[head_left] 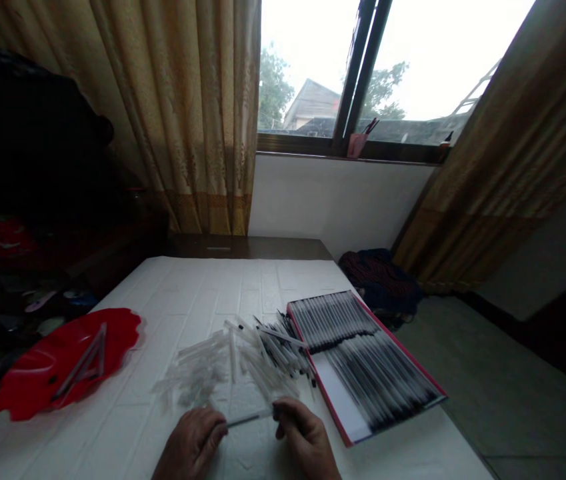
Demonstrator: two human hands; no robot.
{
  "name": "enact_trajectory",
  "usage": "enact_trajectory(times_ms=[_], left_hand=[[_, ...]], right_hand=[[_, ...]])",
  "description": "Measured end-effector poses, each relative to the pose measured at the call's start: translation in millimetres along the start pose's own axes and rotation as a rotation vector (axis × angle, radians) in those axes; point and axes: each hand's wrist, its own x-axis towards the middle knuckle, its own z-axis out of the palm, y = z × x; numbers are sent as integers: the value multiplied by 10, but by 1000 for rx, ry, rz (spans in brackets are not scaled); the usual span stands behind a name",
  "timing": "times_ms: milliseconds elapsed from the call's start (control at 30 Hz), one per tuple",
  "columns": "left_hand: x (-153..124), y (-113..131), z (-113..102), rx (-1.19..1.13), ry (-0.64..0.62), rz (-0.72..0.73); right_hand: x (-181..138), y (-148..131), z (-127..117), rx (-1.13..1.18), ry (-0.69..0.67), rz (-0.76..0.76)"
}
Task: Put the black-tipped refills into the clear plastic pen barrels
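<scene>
In the head view, two bare hands are working low over a white table (127, 427), and a slender pen (250, 420) is lying almost level between them, just in front of the loose heap. The left hand (190, 440) is pinching one end of the pen between thumb and fingers, the gap closed upon the barrel; the right hand (305, 433) is meeting the other end with fingertips drawn narrow and apparently gripping it, though blur is concealing whether a separate small part is sitting there. Beyond the hands, pale clear tubes (203, 373) are lying scattered, and dark-tipped pieces (283, 343) are crowding against a red-edged box (343, 397), in which pens in two rows (383, 373) are resting side by side. To the left, a red dish (17, 393) is holding a few more tubes (95, 357). Judging by its look, the pen is likely to be proving light and stiff, with a smooth, probably plastic barrel that is tending to roll or slip under a loose touch and that may be cracking if bent hard. Its ends are offering the surest hold, a light thumb-and-finger pinch at each keeping the barrel straight.
</scene>
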Motion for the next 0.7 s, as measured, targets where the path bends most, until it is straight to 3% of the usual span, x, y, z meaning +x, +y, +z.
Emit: enact_trajectory(times_ms=[233, 433, 700], left_hand=[[-15, 1, 5, -65, -60, -105], [-46, 13, 6, -56, -72, -108], [-53, 33, 9, -32, -91, -117]], right_hand=[[-12, 48, 18, -36, 86, -20], [25, 29, 46, -143, 52, 50], [1, 16, 27, -95, 31, 10]])
